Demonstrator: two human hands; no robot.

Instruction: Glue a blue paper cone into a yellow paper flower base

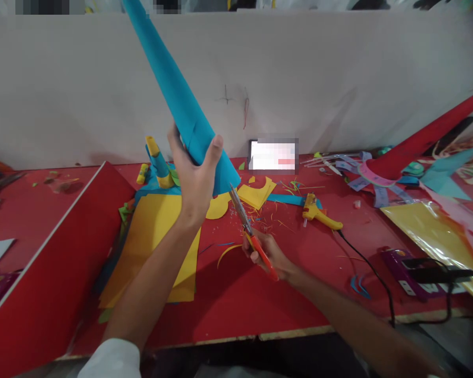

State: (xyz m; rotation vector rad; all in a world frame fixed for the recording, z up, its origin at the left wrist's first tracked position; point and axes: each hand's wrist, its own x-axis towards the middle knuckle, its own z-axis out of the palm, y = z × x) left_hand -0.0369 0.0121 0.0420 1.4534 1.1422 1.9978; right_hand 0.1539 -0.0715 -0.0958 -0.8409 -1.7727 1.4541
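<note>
My left hand (197, 173) is wrapped round a long blue paper cone (173, 89), tilted with its narrow end up and to the left. In my right hand (270, 252) are scissors (263, 256) with orange handles, their blades pointing up at the cone's wide lower edge. The blade tips touch or nearly touch that edge; whether they are cutting into it I cannot tell. Beneath my left forearm lie yellow sheets (150, 226). Cut yellow pieces (256, 194) and small scraps lie behind the scissors.
A yellow glue gun (319, 212) with a black cord lies on the red table (236, 310). A lit screen (271, 156) leans on the white wall. A red cone (429, 139) stands at the right, near a purple box (402, 273). A red divider (63, 252) borders the left side.
</note>
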